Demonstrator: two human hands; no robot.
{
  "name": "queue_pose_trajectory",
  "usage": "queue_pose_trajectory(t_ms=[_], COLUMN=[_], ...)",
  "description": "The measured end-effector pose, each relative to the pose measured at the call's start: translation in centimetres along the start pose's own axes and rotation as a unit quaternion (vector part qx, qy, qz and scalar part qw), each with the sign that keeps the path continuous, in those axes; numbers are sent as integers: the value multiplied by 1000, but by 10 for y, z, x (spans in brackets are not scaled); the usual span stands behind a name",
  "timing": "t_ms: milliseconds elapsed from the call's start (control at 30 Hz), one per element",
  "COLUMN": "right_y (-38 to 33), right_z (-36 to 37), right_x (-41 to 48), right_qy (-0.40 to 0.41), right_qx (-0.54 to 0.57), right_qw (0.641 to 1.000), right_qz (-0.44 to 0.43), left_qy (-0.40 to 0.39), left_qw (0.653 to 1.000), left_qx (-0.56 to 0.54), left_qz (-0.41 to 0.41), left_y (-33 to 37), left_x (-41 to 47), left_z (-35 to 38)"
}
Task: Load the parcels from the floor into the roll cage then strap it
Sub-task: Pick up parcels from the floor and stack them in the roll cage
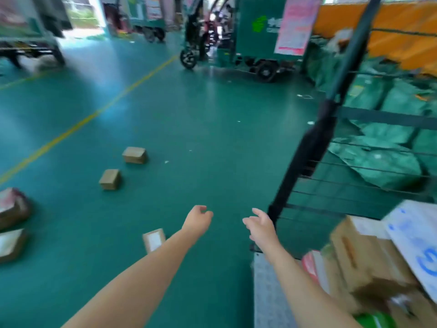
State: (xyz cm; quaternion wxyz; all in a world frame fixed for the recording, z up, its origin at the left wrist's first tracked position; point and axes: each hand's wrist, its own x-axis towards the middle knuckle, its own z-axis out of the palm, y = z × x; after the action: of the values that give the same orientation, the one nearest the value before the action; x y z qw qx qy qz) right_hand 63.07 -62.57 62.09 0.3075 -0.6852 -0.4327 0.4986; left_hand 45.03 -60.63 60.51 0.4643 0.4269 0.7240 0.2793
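Observation:
Both my arms reach forward over the green floor. My left hand (198,217) and my right hand (261,224) hold nothing, fingers loosely curled and apart. A small labelled parcel (154,239) lies on the floor just left of my left forearm. Two brown parcels (134,155) (110,179) lie farther ahead on the left, and more parcels (13,207) sit at the left edge. The roll cage (314,143) stands at my right, its dark post close to my right hand. Several boxes (369,254) are stacked inside it at lower right.
Green mail sacks (378,159) are piled behind the cage's wire side. A green delivery tricycle (255,36) is parked ahead, a truck (30,31) at the far left. A yellow line (94,114) runs diagonally across the floor.

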Motion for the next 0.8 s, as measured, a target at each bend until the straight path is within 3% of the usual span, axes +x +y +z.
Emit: queue_pose_trajectory(t_ms=[333, 800], right_y=[-90, -208], right_z=[210, 474], right_x=[17, 90], right_qy=[-165, -388], right_qx=[-55, -184], right_qw=[983, 889], right_qz=[-67, -161], left_qy=[156, 365], left_qw=[981, 887], left_qx=[-87, -210], left_qz=[-77, -187], left_y=[-88, -159], left_x=[40, 100], left_z=[-200, -401])
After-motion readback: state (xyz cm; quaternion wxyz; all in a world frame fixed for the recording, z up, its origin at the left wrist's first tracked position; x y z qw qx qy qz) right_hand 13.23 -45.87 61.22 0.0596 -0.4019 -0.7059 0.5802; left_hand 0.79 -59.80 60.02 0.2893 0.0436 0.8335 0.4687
